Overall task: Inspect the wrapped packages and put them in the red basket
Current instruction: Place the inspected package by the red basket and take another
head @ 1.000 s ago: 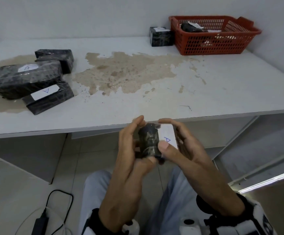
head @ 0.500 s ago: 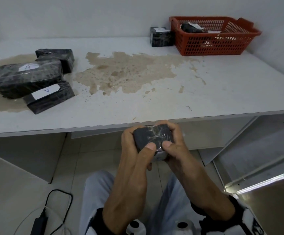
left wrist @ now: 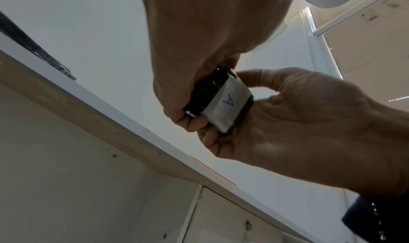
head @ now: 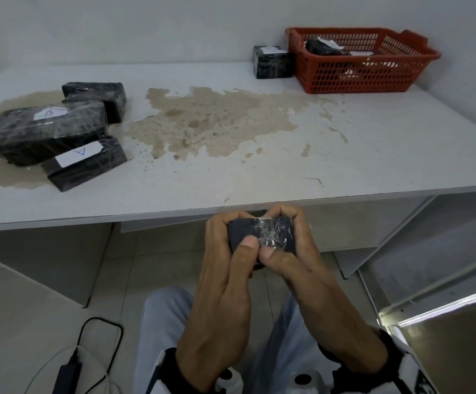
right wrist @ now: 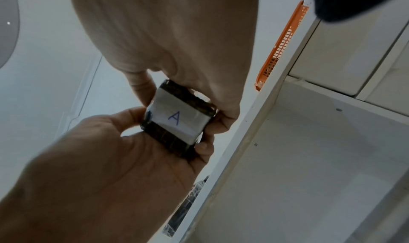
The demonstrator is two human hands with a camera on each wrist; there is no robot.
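Package (head: pixel 262 234): sides covered by both hands; label (right wrist: pixel 177 119) hidden in the head view.
Left hand (head: pixel 219 280): fingertips hidden behind the package.
Right hand (head: pixel 302 268): fingertips likewise hidden.
Basket (head: pixel 356 72): contents largely screened by its wall; count cannot be told.
Large parcel (head: pixel 43 132): label mark too small to read.
Counter (head: pixel 373 143): cut off at left and right edges.

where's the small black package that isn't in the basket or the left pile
In the head view the small black package stands at the table's far right, against the red basket's left wall.
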